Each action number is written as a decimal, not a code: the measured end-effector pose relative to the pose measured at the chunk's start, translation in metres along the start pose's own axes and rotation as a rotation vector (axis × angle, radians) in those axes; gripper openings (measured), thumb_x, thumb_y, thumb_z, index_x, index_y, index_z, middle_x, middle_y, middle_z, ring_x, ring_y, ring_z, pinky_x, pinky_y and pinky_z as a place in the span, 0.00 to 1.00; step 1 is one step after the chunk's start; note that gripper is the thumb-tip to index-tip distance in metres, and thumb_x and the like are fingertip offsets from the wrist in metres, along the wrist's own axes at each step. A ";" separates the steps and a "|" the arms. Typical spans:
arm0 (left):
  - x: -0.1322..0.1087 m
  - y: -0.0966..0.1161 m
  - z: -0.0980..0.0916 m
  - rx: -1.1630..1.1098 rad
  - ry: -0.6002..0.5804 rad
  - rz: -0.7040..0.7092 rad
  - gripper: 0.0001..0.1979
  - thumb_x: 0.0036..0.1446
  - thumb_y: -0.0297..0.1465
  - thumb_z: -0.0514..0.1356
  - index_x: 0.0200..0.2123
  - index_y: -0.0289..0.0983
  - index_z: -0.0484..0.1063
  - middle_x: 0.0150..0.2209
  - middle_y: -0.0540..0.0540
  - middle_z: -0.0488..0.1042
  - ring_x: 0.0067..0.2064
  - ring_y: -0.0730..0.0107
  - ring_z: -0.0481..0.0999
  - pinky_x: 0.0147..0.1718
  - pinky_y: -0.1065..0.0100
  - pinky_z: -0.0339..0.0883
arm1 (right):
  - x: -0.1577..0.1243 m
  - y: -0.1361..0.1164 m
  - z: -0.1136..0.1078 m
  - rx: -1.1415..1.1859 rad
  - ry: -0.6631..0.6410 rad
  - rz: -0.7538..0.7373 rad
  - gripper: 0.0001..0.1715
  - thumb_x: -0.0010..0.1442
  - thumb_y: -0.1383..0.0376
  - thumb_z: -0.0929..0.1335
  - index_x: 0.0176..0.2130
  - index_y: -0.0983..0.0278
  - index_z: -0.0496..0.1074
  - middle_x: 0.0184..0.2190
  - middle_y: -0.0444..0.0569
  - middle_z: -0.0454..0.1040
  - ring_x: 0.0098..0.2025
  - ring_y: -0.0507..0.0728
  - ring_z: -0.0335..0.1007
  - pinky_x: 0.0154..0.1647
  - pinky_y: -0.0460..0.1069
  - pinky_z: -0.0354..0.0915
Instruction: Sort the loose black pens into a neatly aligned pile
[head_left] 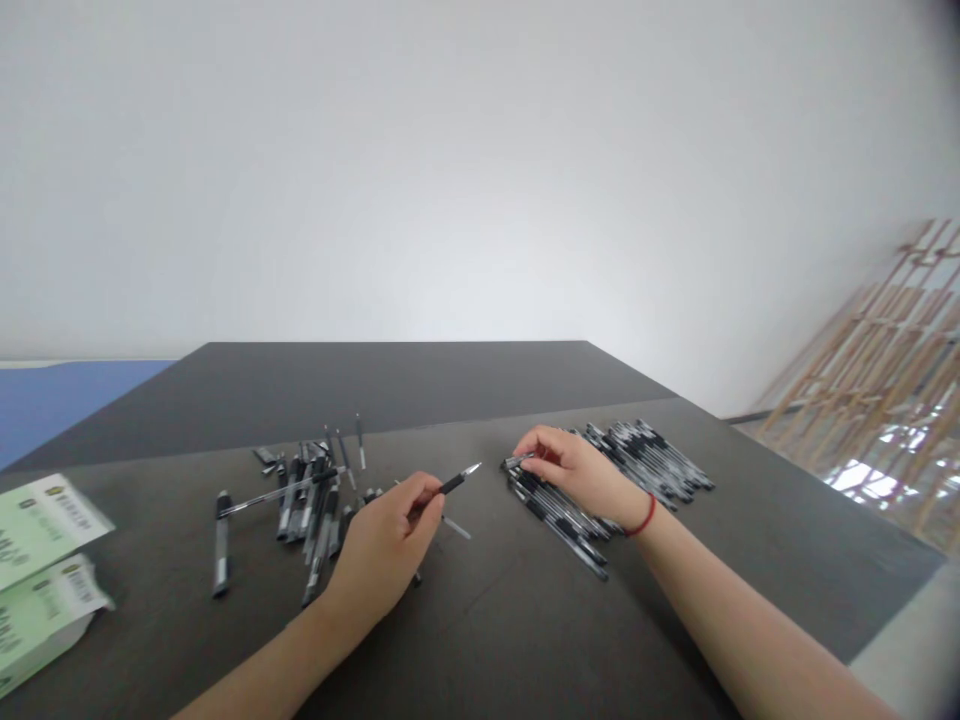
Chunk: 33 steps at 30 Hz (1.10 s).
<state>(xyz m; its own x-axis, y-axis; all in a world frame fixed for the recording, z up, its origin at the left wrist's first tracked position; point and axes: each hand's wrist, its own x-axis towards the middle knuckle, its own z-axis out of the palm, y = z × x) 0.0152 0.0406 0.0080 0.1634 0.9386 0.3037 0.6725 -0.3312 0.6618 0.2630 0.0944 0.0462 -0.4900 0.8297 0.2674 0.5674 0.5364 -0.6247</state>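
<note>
Above table (450, 650), bare-tipped pen (453, 483) was held in left hand (390, 540), fingers curled closed. By right hand (574, 470), thumb and fingers nearly together, small clear piece (515, 462), perhaps cap, was pinched over lined-up pens (559, 515). Capping seemed under way; tip (472, 468) and cap needed to be aligned.

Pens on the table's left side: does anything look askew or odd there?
Yes: the left pile is jumbled, pointing several ways, and one pen lies slantwise, partly across it. That looks odd against the right-hand pens, which lie roughly parallel.
</note>
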 end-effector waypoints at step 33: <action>-0.008 0.009 0.005 0.253 -0.085 0.091 0.05 0.56 0.32 0.54 0.37 0.42 0.64 0.31 0.53 0.76 0.30 0.68 0.76 0.29 0.71 0.62 | -0.006 -0.018 0.034 0.170 -0.085 -0.042 0.05 0.59 0.66 0.66 0.36 0.65 0.70 0.27 0.43 0.68 0.28 0.49 0.60 0.29 0.44 0.56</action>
<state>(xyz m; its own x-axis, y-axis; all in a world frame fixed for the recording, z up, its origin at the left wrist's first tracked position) 0.0235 0.0302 0.0081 0.2841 0.9145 0.2881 0.8096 -0.3898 0.4389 0.2333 0.0746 0.0305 -0.5691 0.7874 0.2369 0.4294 0.5303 -0.7310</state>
